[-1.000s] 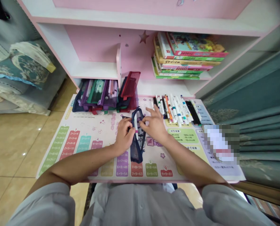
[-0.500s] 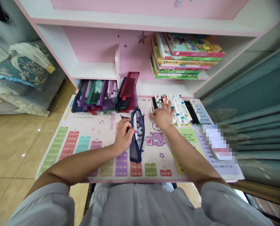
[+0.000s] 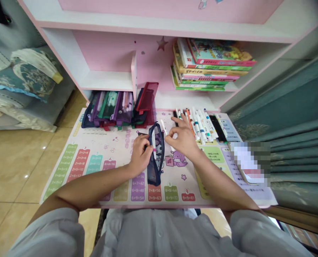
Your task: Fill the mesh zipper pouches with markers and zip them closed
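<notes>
Right hand point(image 3: 184, 138) has swung off the mostly white plastic marker row point(image 3: 201, 125), pinching one slim white marker point(image 3: 163, 127) beside the navy mesh zip pouch point(image 3: 154, 175), mid-worktop; left hand point(image 3: 141, 153) grips its left rim, apparently steadying the open mouth.

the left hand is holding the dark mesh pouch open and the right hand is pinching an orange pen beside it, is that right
Not quite: the pen pinched in the right hand is white, not orange, as the head view shows. The left hand does hold the dark mesh pouch open beside it.
</notes>
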Action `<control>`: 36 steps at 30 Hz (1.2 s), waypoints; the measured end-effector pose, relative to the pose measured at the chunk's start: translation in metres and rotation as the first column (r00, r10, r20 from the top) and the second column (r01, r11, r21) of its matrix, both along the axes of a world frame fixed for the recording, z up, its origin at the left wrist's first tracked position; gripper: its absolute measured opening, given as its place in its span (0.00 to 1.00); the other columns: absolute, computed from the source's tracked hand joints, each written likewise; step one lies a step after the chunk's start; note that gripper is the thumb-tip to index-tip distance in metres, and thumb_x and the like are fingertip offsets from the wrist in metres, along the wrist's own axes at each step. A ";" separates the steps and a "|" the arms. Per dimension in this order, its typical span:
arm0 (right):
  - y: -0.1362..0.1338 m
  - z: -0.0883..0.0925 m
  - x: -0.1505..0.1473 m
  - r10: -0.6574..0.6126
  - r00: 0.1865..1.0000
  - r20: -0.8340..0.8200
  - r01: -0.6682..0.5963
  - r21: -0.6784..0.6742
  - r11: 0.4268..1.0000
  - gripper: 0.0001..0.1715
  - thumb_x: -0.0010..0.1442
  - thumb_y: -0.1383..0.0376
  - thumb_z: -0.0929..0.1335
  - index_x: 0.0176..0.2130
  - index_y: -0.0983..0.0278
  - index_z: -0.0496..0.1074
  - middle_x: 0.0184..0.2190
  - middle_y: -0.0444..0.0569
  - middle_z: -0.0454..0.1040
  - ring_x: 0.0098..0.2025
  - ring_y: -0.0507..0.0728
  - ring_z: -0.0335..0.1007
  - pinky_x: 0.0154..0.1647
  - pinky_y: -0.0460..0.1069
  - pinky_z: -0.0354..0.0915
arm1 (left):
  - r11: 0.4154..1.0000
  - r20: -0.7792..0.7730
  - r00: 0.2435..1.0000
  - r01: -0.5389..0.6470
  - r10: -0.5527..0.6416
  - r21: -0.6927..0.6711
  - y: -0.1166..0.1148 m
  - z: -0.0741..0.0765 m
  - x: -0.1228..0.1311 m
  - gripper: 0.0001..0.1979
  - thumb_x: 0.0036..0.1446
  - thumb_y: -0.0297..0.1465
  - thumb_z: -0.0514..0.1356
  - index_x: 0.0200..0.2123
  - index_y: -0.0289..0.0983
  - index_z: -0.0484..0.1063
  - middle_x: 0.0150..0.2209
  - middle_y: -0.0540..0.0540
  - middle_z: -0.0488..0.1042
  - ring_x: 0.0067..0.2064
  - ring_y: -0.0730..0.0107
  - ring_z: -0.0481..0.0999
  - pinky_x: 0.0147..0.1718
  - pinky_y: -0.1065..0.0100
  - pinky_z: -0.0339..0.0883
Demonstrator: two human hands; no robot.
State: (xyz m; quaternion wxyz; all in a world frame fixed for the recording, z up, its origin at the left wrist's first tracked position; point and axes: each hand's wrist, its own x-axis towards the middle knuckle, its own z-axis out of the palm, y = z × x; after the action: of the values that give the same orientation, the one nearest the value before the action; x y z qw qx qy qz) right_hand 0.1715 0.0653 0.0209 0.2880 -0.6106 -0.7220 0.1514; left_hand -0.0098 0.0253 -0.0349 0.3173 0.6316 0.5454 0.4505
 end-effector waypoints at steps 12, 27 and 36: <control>-0.017 -0.003 -0.021 0.214 0.965 0.150 -0.176 -0.235 0.956 0.09 0.50 0.66 0.70 0.20 0.65 0.73 0.64 0.62 0.66 0.73 0.75 0.42 0.66 0.74 0.49 | 1.000 0.001 1.000 0.002 -0.002 0.011 0.000 -0.002 0.000 0.06 0.55 0.29 0.55 0.26 0.41 0.61 0.48 0.43 0.74 0.56 0.56 0.69 0.57 0.51 0.61; -0.007 -0.018 -0.017 0.125 0.983 0.132 -0.118 -0.058 0.991 0.11 0.58 0.61 0.69 0.27 0.63 0.77 0.62 0.57 0.68 0.72 0.71 0.46 0.67 0.70 0.52 | 1.000 -0.010 1.000 0.011 -0.011 0.011 0.000 -0.001 -0.001 0.07 0.56 0.29 0.55 0.26 0.41 0.61 0.48 0.43 0.74 0.57 0.57 0.69 0.57 0.51 0.61; 0.036 -0.012 0.040 -0.219 0.909 0.353 0.270 -0.101 0.958 0.06 0.51 0.70 0.69 0.31 0.64 0.78 0.63 0.58 0.64 0.71 0.80 0.41 0.61 0.81 0.47 | 1.000 0.002 1.000 0.015 -0.015 -0.005 -0.001 0.001 0.000 0.08 0.56 0.29 0.55 0.26 0.41 0.60 0.46 0.44 0.74 0.56 0.56 0.69 0.56 0.51 0.62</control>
State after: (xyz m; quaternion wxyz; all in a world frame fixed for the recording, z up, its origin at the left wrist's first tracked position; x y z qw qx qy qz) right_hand 0.2115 0.1016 0.0091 0.1304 -0.7328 -0.6652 0.0597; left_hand -0.0094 0.0242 -0.0335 0.3230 0.6344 0.5415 0.4472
